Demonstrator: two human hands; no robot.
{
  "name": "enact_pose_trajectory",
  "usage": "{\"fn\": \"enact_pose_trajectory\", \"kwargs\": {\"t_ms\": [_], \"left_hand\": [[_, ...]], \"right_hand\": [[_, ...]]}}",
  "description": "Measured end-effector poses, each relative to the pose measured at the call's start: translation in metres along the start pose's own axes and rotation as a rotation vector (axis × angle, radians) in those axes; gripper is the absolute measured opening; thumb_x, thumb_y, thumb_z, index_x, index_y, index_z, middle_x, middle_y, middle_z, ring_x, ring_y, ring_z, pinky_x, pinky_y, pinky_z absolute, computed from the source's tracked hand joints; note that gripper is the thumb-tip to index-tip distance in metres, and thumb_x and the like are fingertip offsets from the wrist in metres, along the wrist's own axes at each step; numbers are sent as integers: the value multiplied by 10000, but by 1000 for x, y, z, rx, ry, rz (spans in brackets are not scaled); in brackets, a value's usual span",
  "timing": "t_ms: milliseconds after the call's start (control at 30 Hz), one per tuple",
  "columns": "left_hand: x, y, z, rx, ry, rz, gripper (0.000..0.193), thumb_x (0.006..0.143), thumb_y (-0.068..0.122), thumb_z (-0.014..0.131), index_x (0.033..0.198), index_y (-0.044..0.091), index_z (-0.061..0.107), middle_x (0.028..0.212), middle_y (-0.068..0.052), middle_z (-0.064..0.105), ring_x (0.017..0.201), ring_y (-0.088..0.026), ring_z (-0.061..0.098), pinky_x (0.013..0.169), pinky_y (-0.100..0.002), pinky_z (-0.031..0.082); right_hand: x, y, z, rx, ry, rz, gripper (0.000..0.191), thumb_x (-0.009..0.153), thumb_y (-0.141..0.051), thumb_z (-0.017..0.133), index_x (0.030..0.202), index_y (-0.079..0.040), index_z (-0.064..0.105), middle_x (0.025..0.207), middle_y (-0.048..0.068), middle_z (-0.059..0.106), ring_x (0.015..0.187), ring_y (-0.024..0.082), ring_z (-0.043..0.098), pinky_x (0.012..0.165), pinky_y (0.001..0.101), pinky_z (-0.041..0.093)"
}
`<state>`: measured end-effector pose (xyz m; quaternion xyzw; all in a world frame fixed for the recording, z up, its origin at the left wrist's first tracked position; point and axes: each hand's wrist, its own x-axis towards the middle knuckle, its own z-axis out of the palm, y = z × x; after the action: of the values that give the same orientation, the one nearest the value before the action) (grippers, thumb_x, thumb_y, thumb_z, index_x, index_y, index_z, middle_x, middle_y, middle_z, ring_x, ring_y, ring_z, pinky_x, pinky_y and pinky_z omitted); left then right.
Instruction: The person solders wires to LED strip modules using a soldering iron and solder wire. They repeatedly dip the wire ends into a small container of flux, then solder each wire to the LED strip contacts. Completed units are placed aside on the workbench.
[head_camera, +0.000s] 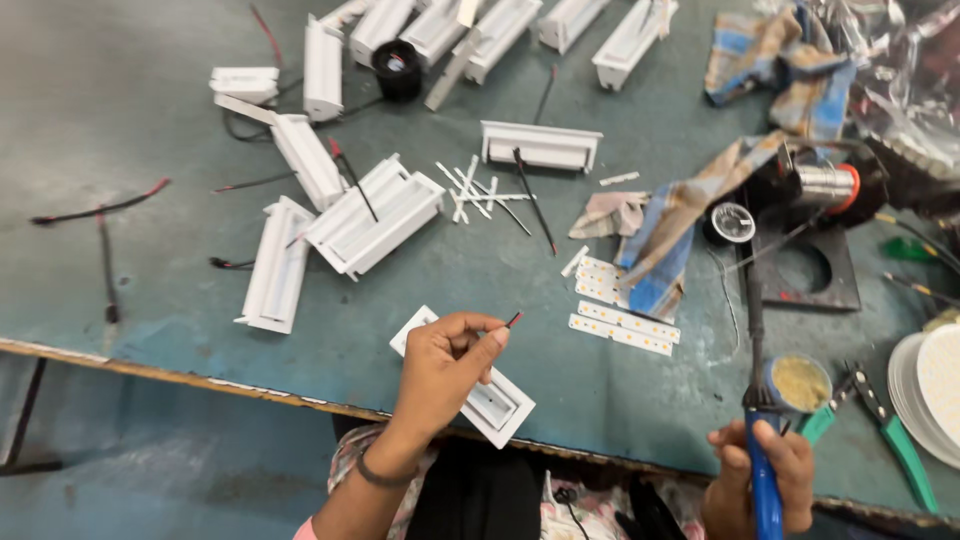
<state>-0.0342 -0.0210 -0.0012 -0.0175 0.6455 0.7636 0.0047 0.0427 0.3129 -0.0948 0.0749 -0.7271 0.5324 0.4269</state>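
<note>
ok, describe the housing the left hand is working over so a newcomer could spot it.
Start at the near edge of the green worktable. Just inside it, under the left hand that pinches a thin red-tipped wire, lies a white rectangular plastic housing. Unlike the other white housings, it lies alone, apart from the rest.

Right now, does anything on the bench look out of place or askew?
Yes. The white housing under the left hand juts past the bench edge. Several other white housings lie tipped and scattered, and loose wires stray at far left.
</note>
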Motion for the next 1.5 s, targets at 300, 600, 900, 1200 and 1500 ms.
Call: {"fn": "enact_pose_trajectory", "kwargs": {"t_ms": [300,600,900,1200,1500], "left_hand": [[-8,9,14,119,-131,-117,196,910,162,753,976,-22,763,571,49,616,491,0,510,462,-194,353],[-6,19,22,474,-330,-256,217,845,255,767,912,58,829,483,23,536,449,-33,411,417,-274,295],[23,11,50,717,-459,-373,262,818,298,802,886,48,839,454,-82,577,439,-115,461,450,-326,374],[14,17,80,624,-370,47,206,810,231,726,864,43,791,664,-75,743,518,-178,700,487,-318,517],[10,20,86,634,-361,75,189,832,251,710,838,74,776,712,-102,745,571,-253,710,526,-358,529]], "right_hand": [[14,-20,-10,-89,-7,7,238,1159,-135,675,1342,-42,554,994,173,620,772,221,672,684,314,604],[57,-4,-36,-187,12,-65,278,1161,-254,569,1315,-32,501,1266,277,683,1056,319,741,885,422,649],[90,10,-55,-478,-263,126,840,749,-143,917,1348,-102,329,1678,266,283,1454,371,500,1185,425,442],[94,7,-32,-432,-232,242,839,771,18,877,1363,-143,304,1567,207,375,1254,290,627,1069,420,530],[57,-36,22,52,-531,176,863,789,118,766,1379,-246,253,1699,236,179,1401,367,537,995,440,641]]}}
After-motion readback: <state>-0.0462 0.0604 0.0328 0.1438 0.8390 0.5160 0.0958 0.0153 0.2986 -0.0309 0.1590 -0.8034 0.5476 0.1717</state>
